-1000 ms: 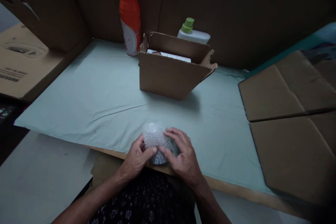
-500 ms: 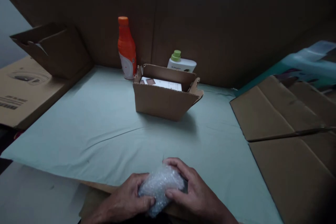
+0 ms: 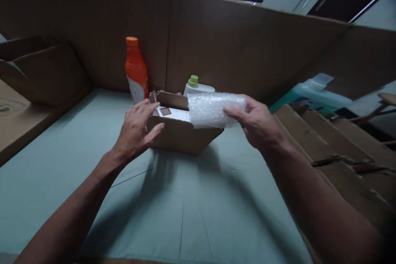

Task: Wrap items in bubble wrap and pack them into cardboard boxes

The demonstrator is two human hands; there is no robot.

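In the head view a small open cardboard box [image 3: 182, 138] stands on the pale green cloth, with a white printed carton [image 3: 177, 114] inside it. My right hand [image 3: 256, 119] grips a bundle of bubble wrap [image 3: 212, 109] by its right end and holds it over the right part of the box opening. What the wrap encloses cannot be made out. My left hand [image 3: 139, 128] is at the left end of the box, fingers apart and holding nothing; whether it touches the cardboard is unclear.
Behind the box stand an orange bottle [image 3: 136, 70] and a white bottle with a green cap [image 3: 198, 87]. Folded cardboard [image 3: 328, 136] and a teal jug [image 3: 312, 93] are at the right. Another open box [image 3: 52, 70] sits at the left. A tall cardboard wall [image 3: 247, 45] closes the back.
Both hands have moved forward from the near edge to the box. My left hand has let go of the bubble-wrap bundle, and my right hand has carried it over the opening. The view has tilted up.
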